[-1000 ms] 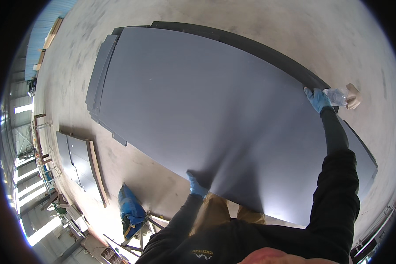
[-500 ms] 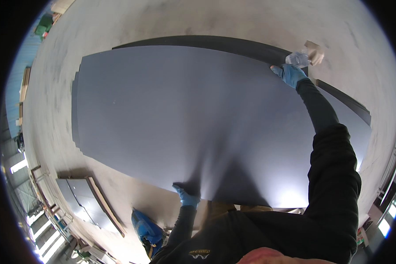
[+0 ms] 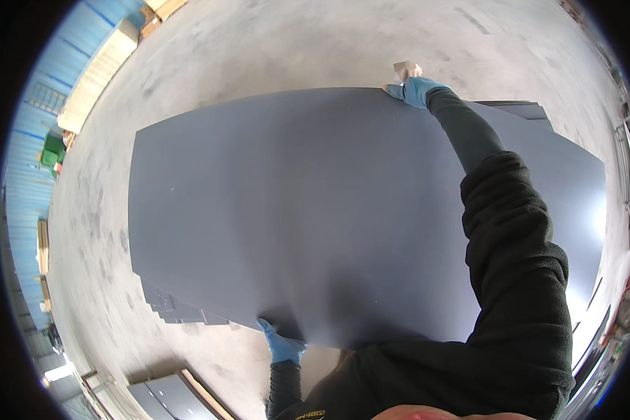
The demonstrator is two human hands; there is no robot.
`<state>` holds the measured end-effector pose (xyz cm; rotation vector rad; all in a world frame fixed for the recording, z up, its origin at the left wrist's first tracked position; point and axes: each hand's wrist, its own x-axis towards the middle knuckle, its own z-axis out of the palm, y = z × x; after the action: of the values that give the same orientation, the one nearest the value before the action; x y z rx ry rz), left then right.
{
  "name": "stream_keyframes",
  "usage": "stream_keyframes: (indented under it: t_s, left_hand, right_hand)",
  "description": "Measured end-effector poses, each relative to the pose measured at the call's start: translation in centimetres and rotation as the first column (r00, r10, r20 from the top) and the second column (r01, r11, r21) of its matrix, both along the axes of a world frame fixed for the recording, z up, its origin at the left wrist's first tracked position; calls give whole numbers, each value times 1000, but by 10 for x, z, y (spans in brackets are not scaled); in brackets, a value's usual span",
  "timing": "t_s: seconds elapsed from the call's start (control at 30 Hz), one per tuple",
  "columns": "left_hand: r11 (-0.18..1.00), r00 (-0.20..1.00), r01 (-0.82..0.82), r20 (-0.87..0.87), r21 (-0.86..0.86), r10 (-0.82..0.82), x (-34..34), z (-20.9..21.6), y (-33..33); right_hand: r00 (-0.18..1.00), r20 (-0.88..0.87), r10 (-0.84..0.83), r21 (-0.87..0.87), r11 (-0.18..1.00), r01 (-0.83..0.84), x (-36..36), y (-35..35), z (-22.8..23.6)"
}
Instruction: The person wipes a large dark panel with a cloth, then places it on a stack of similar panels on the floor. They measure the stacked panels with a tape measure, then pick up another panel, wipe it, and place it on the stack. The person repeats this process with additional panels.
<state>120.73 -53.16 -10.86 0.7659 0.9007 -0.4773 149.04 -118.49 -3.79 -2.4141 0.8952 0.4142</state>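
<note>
A large flat grey panel (image 3: 315,210) spans most of the view in front of me. My left hand (image 3: 284,344), in a blue glove, is closed on its near edge, with the thumb over the top face and the fingers hidden below. Across the panel, my right hand (image 3: 418,91), gloved alike, grips the far edge with the thumb on top. Other dark sheets (image 3: 176,308) show from underneath at the near left, and more edges stick out at the far right. A crumpled beige piece (image 3: 407,70) appears just beyond my right hand; whether they touch, I cannot tell.
Smaller grey panels (image 3: 171,397) lie at the lower left, beside a light wooden strip. Pale concrete floor (image 3: 259,52) surrounds the stack. Along a blue wall at the far left stand a long pale stack (image 3: 101,73) and a green object (image 3: 52,150). Metal frames line the right rim.
The panel has shifted over the sheets below, covering the dark strip along the far side and baring sheets at the near left. Both hands keep hold of it. The view has swung too.
</note>
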Motion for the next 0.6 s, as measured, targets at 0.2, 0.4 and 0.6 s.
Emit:
stream_keyframes:
  t_s: [0.2,0.4,0.6]
  left_hand:
    - [982,938,168,293,86,-186,33,39,51]
    - [913,870,404,285,51,-401,50,32,60]
    - [786,731,616,334,51,-595,48,0,99]
  right_hand:
    - [997,33,70,-292,955,-57,-111,42,113]
    - [977,29,-210,-348,914,207,-233,57,147]
    - [894,97,-437,-323,836,444,-397,132,180]
